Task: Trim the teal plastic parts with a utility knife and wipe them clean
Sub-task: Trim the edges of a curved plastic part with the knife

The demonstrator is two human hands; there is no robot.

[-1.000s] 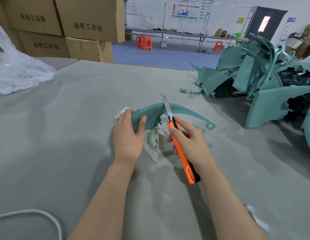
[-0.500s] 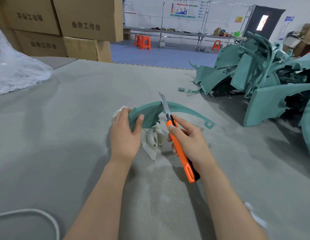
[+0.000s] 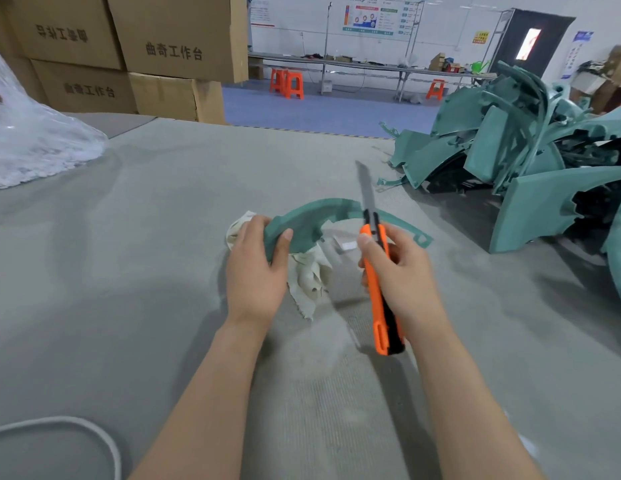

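Now left hand point(image 3: 255, 271) grips teal part point(image 3: 312, 220), right hand point(image 3: 402, 271) knife point(image 3: 378, 271)

The left hand point(image 3: 255, 271) and teal part point(image 3: 309, 220) hide much of the cloth point(image 3: 311, 275), seemingly one piece.

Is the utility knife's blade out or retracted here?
Out. A long grey blade projects from the orange utility knife gripped in the right hand, reaching past the curved teal part.
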